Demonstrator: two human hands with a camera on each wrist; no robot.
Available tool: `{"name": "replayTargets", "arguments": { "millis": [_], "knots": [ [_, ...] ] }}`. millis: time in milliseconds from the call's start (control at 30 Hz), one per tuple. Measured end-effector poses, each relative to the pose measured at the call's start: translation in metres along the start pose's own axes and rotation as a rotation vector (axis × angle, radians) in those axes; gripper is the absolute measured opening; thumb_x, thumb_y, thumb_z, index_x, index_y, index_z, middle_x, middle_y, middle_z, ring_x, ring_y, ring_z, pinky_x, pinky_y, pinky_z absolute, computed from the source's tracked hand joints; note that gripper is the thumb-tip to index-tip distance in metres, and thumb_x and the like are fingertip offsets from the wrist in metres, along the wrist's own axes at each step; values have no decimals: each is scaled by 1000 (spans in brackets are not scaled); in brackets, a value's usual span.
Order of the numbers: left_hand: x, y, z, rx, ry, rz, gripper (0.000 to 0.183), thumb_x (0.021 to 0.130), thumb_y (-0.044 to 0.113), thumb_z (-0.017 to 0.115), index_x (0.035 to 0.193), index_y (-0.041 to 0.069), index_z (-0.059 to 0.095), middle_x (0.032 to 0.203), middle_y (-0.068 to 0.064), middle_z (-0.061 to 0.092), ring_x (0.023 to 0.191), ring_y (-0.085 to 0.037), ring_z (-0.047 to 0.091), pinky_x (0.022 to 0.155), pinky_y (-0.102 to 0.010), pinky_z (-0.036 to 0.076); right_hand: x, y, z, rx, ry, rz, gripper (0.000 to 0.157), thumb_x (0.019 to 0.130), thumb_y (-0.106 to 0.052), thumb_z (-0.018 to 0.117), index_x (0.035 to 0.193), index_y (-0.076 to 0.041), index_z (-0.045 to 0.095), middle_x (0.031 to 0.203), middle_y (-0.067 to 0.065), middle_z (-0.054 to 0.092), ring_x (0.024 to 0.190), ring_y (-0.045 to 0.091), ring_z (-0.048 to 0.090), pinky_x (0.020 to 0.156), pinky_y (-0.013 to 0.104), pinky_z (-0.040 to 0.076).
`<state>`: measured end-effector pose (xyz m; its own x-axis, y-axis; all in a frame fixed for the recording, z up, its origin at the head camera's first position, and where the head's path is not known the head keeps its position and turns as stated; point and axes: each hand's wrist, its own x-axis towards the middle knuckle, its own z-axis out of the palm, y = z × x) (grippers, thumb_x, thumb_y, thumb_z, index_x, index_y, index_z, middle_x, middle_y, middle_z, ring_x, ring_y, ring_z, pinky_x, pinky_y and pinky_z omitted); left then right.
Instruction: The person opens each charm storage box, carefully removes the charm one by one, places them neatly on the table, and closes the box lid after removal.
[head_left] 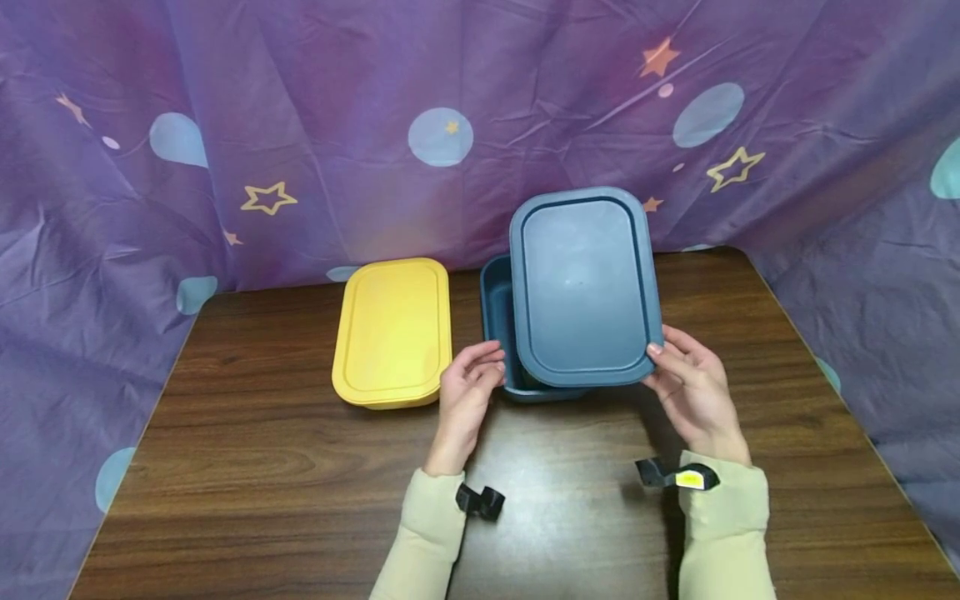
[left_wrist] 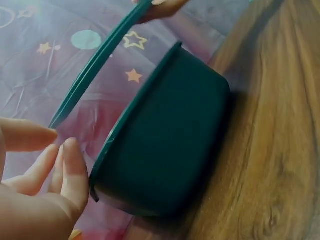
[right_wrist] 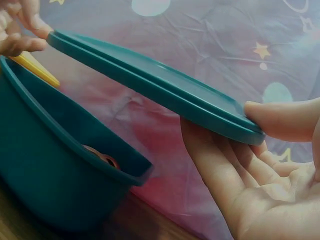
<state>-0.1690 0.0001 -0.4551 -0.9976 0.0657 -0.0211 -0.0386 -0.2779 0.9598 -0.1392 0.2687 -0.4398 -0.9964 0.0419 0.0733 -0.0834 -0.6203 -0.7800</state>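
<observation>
My right hand (head_left: 693,387) grips a blue rectangular lid (head_left: 585,287) at its near right corner, thumb on top and fingers underneath. The lid is raised and tilted over a matching blue container (head_left: 495,304), which stands open on the table. Inside it, the right wrist view shows part of a small pinkish-brown looped item (right_wrist: 102,157); its kind is unclear. My left hand (head_left: 467,396) hovers by the container's near left corner, fingers loosely bent. Its fingertips (left_wrist: 70,147) are close to the lid's edge; whether they touch is hard to tell.
Left of the blue container, a yellow container with its lid on (head_left: 393,329) stands on the wooden table (head_left: 300,500). A purple curtain (head_left: 337,125) printed with stars and planets hangs right behind the table's far edge.
</observation>
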Motion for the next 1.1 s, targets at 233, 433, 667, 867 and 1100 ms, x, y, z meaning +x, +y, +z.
{"name": "replayTargets", "arguments": {
  "millis": [233,433,667,867,1100],
  "knots": [
    [2,-8,1,184,112,59,31,83,-7,61,114,-10,62,109,-33,62,72,-3,51,64,-13,43,-4,-12,-6,31,49,-44,22,95,11,47,106,4,64,89,11,73,77,18,71,66,31,57],
    [2,-10,1,255,144,2,45,82,-3,62,126,-6,56,90,-10,56,74,-7,48,65,-14,40,-8,-24,-11,72,67,-139,22,94,13,45,104,8,64,87,14,72,73,21,72,61,32,58],
    [3,-14,0,278,136,-38,51,83,0,63,132,-6,50,92,-5,48,77,-9,47,67,-16,41,-15,-36,-17,113,124,-221,23,93,15,45,105,12,64,86,17,73,73,23,72,61,33,58],
    [4,-18,0,198,104,-99,51,86,-2,59,135,-8,45,94,-5,45,73,-7,51,61,-17,48,-20,-45,-18,173,236,-304,20,91,17,48,103,14,64,86,19,72,70,25,72,59,33,58],
    [6,-20,1,103,87,-145,49,87,-4,56,135,-9,43,92,-3,40,69,-6,50,57,-16,49,-23,-52,-20,138,416,-370,17,86,17,57,101,15,64,83,19,72,63,23,71,53,30,56]
  ]
}}
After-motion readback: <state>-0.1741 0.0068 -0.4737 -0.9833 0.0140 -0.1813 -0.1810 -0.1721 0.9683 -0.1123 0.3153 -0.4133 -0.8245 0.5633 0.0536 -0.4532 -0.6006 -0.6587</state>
